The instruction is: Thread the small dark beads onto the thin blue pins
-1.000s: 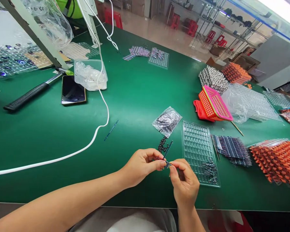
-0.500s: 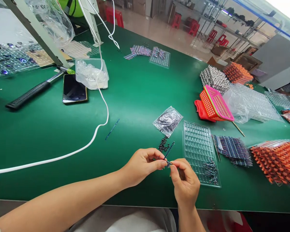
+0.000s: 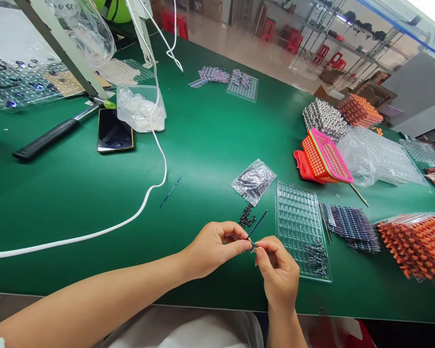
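Note:
My left hand [image 3: 221, 247] is closed in a pinch on a thin dark-blue beaded strip [image 3: 258, 224], which sticks up and to the right past the fingers. My right hand [image 3: 280, 271] meets it, thumb and forefinger pinched at the strip's lower end; the tiny part there is too small to make out. Just beyond the fingertips lies a scatter of small black beads [image 3: 247, 216], below a clear bag of dark beads [image 3: 254, 181]. To the right of my hands is a clear plastic tray [image 3: 297, 217] with a bunch of dark strands [image 3: 317, 258] in its lower right corner.
A second blue strip [image 3: 171, 192] lies left of the hands, near a white cable [image 3: 145, 200]. Farther left are a hammer [image 3: 47, 140], a phone [image 3: 114, 131] and a plastic box [image 3: 159, 123]. Rightward sit stacked dark strips [image 3: 350, 227], orange pieces [image 3: 415, 246] and a pink basket [image 3: 331, 154].
The blue strip's free end has swung slightly to the right. Both hands keep their pinch in nearly the same spot. The view has shifted a little.

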Available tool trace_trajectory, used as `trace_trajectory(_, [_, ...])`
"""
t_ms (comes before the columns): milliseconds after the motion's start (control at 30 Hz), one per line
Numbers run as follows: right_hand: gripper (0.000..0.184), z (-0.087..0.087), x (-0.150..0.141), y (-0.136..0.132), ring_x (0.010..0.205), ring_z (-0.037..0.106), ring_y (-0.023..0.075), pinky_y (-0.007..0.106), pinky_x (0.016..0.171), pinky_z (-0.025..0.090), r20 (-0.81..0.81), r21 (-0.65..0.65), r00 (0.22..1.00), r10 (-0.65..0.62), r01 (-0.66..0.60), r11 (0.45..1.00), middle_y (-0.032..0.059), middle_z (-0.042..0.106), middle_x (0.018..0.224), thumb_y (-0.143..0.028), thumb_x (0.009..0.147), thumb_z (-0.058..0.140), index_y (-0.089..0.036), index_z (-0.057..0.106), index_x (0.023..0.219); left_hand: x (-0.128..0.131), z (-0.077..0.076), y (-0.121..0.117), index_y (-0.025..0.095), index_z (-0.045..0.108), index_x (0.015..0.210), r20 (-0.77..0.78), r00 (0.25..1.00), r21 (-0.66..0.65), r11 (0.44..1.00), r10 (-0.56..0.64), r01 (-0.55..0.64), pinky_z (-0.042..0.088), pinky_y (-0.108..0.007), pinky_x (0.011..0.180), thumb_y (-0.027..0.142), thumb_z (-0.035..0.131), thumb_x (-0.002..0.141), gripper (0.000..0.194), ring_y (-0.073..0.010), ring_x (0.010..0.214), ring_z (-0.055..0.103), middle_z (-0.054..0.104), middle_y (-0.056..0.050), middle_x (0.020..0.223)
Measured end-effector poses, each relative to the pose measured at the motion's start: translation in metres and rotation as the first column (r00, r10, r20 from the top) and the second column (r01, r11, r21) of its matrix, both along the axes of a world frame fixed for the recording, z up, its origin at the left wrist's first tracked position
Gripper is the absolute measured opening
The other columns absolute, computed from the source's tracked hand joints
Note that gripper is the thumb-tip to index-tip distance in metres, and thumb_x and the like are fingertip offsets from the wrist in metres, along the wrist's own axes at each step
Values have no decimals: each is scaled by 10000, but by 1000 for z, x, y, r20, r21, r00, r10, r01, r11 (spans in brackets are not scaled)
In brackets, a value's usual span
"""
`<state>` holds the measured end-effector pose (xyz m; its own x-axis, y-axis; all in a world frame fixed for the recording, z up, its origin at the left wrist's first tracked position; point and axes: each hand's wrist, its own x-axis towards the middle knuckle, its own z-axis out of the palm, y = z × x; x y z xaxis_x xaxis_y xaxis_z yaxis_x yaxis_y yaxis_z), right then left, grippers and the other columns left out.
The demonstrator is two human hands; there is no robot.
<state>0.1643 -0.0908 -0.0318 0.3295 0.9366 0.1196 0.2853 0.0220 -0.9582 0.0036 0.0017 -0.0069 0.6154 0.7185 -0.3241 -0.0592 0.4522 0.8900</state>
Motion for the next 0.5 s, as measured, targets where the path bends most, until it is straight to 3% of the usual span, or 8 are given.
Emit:
trace_trajectory(133, [49,-3,5,2,586,511,87,207,507,403,-250,-58,965,75,-93,994,-10,565,764,-243,882,660,-209,685,855,-1,3,1,131,665,763,-44,999,28,999,-29,30,448,-266,666,268,739,734,158,-128,677,566,638,-6,706])
trace_trajectory(300, [86,-3,8,7,563,531,80,190,481,417,-531,-96,836,143,-226,969,-8,570,748,-294,837,728,-209,719,842,-2,5,2,130,636,746,5,998,-62,996,-63,63,444,-253,634,245,740,718,157,-117,642,566,622,7,667])
trace_trajectory(500, [111,2,8,11,526,554,80,178,444,433,-687,-127,713,141,-308,943,-2,594,724,-299,771,793,-204,743,801,-2,3,2,134,617,730,26,994,-129,986,-103,105,434,-239,579,248,748,706,175,-102,583,549,613,22,635])
